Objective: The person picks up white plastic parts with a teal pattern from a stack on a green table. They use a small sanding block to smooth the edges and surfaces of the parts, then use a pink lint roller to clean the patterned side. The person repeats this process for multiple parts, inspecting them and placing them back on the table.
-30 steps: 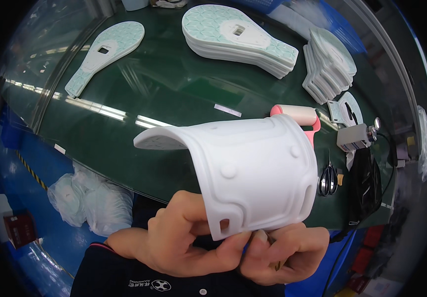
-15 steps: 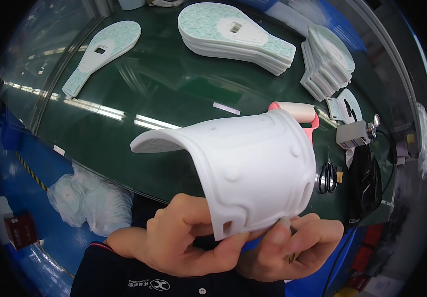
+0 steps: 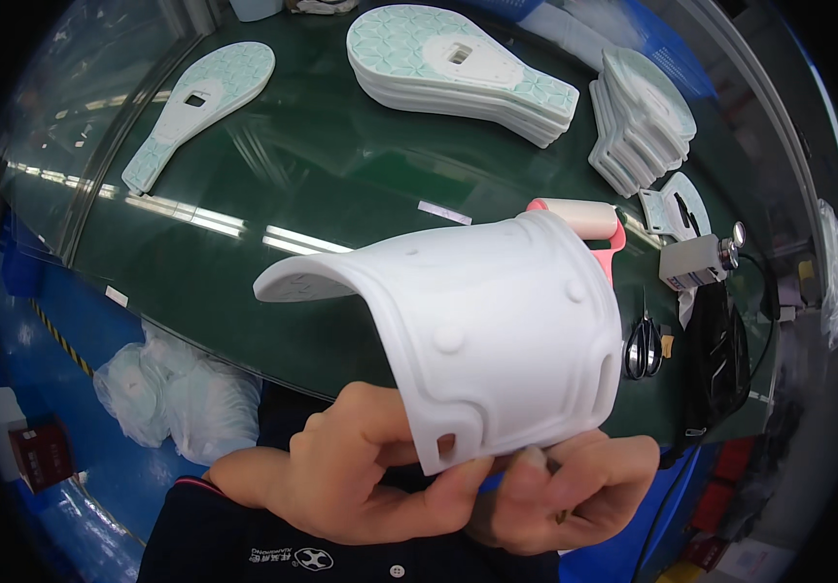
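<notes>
A dark navy, nearly black shirt [image 3: 215, 539] fills the bottom of the frame. Left of the bottom centre it bears a small white oval emblem [image 3: 313, 559] with crossing lines, and a short run of white lettering [image 3: 278, 556] beside it. A pale round button [image 3: 397, 571] sits farther right. At lower left, the sleeve ends in a thin edging [image 3: 203, 483], probably reddish pink, though it shows only narrowly. Both hands [image 3: 370, 476] are bare.

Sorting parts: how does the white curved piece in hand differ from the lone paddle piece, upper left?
The white curved piece is held up; the paddle piece lies on the table. The curved piece mainly shows a plain white side, the paddle piece a green-patterned one. Both have openings.
</notes>
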The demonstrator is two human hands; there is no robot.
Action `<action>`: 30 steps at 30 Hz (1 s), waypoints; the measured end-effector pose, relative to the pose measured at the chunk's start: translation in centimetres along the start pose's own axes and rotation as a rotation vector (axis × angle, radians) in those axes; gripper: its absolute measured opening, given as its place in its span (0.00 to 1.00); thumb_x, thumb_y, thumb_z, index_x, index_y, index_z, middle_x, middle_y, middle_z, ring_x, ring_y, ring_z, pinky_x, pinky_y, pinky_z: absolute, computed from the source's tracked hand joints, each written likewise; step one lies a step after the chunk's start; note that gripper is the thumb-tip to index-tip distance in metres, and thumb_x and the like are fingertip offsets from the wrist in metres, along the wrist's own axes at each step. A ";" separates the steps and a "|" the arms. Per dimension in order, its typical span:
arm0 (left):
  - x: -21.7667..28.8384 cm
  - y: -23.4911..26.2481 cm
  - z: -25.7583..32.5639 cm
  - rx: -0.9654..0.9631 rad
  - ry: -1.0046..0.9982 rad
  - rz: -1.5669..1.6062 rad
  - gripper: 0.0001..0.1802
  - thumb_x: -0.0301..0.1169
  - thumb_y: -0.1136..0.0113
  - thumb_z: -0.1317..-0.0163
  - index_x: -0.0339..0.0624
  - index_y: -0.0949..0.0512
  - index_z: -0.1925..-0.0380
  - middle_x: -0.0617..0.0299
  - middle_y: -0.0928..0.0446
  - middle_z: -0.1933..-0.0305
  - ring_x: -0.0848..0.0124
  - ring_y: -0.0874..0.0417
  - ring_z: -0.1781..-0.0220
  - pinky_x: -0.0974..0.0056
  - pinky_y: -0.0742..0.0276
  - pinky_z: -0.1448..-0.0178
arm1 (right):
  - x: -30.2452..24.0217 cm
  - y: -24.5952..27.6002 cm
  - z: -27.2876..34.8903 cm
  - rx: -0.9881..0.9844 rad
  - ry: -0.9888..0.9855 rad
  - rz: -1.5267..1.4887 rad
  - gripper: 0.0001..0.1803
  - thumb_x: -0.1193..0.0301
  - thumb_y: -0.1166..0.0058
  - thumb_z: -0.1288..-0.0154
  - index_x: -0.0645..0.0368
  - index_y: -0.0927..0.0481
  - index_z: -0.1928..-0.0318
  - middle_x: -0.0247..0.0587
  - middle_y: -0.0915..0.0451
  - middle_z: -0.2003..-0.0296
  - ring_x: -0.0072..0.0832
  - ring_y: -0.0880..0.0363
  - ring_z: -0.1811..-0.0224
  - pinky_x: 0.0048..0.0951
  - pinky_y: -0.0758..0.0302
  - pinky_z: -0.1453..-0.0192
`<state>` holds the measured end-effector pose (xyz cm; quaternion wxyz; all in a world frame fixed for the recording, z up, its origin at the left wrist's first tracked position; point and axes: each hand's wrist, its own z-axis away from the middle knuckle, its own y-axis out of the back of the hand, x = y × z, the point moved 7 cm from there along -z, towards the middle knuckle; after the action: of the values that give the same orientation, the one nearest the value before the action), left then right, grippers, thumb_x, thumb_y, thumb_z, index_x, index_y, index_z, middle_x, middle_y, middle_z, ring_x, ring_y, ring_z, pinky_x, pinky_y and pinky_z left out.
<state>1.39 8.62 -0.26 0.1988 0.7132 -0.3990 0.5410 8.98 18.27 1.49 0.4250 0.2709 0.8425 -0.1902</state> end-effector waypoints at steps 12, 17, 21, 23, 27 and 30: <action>-0.6 -0.2 0.8 0.010 0.056 -0.088 0.19 0.23 0.40 0.56 0.28 0.35 0.65 0.55 0.23 0.77 0.75 0.21 0.74 0.76 0.27 0.72 | -0.3 0.1 -0.1 -0.042 -0.084 0.080 0.14 0.90 0.48 0.67 0.59 0.35 0.87 0.32 0.36 0.93 0.21 0.41 0.93 0.13 0.42 0.85; -1.3 -0.2 1.0 -0.001 0.008 -0.113 0.18 0.22 0.40 0.56 0.28 0.34 0.66 0.55 0.23 0.78 0.76 0.22 0.75 0.75 0.27 0.72 | 0.4 0.3 0.3 0.268 -0.147 -0.108 0.14 0.90 0.48 0.67 0.58 0.36 0.88 0.31 0.38 0.93 0.22 0.41 0.93 0.12 0.41 0.84; -0.5 -0.2 0.6 -0.040 -0.016 -0.085 0.19 0.23 0.40 0.56 0.28 0.35 0.65 0.54 0.24 0.78 0.75 0.21 0.75 0.74 0.26 0.73 | -0.9 -0.5 -1.5 -0.142 -0.027 0.071 0.15 0.91 0.50 0.63 0.59 0.37 0.87 0.32 0.37 0.94 0.20 0.39 0.92 0.13 0.39 0.84; -0.3 -0.1 1.0 0.048 -0.063 -0.121 0.19 0.23 0.39 0.57 0.28 0.35 0.65 0.54 0.24 0.78 0.75 0.21 0.75 0.74 0.26 0.74 | -1.2 -0.7 -1.5 -0.189 0.009 0.085 0.15 0.91 0.50 0.62 0.59 0.37 0.87 0.32 0.37 0.94 0.20 0.38 0.92 0.14 0.38 0.84; -0.9 -0.2 1.3 0.023 -0.088 -0.128 0.20 0.23 0.38 0.57 0.28 0.35 0.65 0.54 0.24 0.77 0.75 0.21 0.75 0.75 0.26 0.74 | 0.0 0.3 -0.3 0.236 -0.112 -0.162 0.15 0.91 0.51 0.59 0.58 0.37 0.87 0.33 0.36 0.93 0.21 0.34 0.91 0.18 0.33 0.82; -1.1 0.0 1.4 0.074 -0.037 -0.118 0.20 0.23 0.38 0.57 0.28 0.35 0.65 0.54 0.24 0.78 0.75 0.21 0.75 0.75 0.27 0.74 | -0.1 0.5 0.0 0.098 -0.080 -0.142 0.14 0.91 0.52 0.58 0.59 0.37 0.84 0.35 0.35 0.92 0.23 0.31 0.89 0.19 0.31 0.80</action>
<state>2.21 8.00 -1.75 0.1964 0.7520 -0.3396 0.5296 9.30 18.59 1.54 0.4297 0.2233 0.8317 -0.2716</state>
